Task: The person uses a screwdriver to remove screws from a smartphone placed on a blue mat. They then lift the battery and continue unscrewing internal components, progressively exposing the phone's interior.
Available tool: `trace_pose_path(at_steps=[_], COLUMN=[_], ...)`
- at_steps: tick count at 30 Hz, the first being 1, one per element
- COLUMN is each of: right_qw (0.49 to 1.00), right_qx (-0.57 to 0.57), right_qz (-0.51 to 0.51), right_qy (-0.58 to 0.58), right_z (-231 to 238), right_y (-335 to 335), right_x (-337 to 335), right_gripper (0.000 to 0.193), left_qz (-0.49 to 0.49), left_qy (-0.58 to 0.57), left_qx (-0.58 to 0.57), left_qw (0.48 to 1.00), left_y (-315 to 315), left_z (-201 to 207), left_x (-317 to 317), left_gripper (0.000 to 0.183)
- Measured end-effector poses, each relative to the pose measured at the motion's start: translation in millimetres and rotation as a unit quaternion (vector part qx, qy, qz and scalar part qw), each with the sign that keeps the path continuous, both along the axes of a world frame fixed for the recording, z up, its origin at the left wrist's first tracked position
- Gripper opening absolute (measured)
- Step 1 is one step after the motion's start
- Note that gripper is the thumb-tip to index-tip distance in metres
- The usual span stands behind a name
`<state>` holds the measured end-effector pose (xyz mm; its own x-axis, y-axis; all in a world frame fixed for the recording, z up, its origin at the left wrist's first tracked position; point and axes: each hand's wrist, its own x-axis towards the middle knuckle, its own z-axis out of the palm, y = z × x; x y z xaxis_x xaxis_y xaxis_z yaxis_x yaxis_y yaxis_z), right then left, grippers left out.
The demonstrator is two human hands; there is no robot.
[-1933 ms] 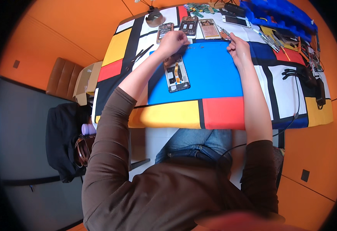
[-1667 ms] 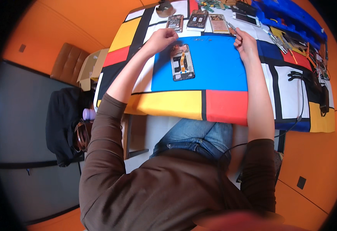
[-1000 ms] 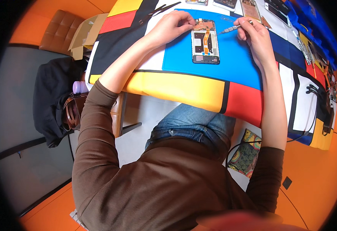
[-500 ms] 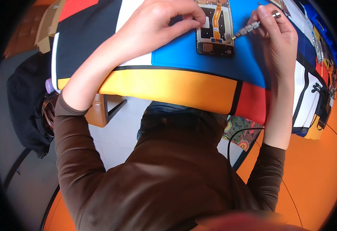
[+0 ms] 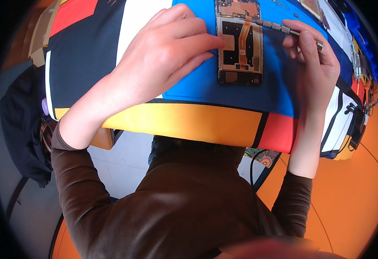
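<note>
An opened phone (image 5: 253,52) lies on a blue mat (image 5: 189,84), its inside facing up. An orange ribbon cable (image 5: 243,45) runs down its middle, below the copper-toned board at its far end. My left hand (image 5: 167,47) is at the phone's left edge, with the fingertips against it and the thumb just below. Held in my right hand (image 5: 316,56) is a slim silver precision screwdriver (image 5: 275,26) with a knurled grip. Its shaft points left across the phone, and the tip is near the cable's far end.
Small loose parts (image 5: 279,4) lie on the mat's far side. Another phone part (image 5: 312,7) is at the far right. Silver tools (image 5: 356,60) and blue bins (image 5: 370,47) line the right edge. A cardboard box (image 5: 38,43) stands at the far left, above a dark garment (image 5: 18,125).
The screwdriver tip has gone from the phone's near right edge to the cable's far end. The view has shifted, so the phone and table appear lower. My left hand remains at the phone's left side.
</note>
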<state>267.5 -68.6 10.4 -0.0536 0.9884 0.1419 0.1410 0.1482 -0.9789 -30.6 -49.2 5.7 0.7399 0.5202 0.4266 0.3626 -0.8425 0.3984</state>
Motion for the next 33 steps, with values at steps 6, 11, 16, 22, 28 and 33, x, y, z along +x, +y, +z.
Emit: trace_pose_path(at_steps=[6,11,16,22,28,33], right_qw=[1.000,0.997,0.988,0.990,0.989,0.986], right_qx=[0.008,0.071,0.116,0.099,0.107,0.102], right_qz=[0.008,-0.037,-0.098,-0.060,-0.025,0.108], right_qy=[0.008,-0.006,0.038,0.084,-0.096,-0.082], right_z=[-0.5,2.6,17.6,17.6,17.3,17.9], right_y=[-2.1,-3.3,2.5,0.2,-21.6,-27.3], right_x=[-1.3,1.3,21.5,24.6,-11.9,-27.4], right_gripper=[0.030,0.035,0.045,0.033,0.014,0.011], left_qz=[-0.005,-0.031,-0.022,-0.022,-0.048,-0.063], left_qy=[0.005,-0.018,-0.016,-0.001,-0.023,0.008], left_qx=[-0.011,-0.049,-0.095,-0.130,-0.179,-0.214], left_qw=[1.000,0.998,0.995,0.991,0.982,0.975], left_y=[-1.8,-3.2,-9.6,-11.2,-8.1,-5.5], left_z=[2.4,6.6,6.3,0.8,1.7,1.7], left_x=[0.5,1.9,4.3,6.1,4.6,0.1], left_gripper=[0.020,0.026,0.031,0.034,0.028,0.033])
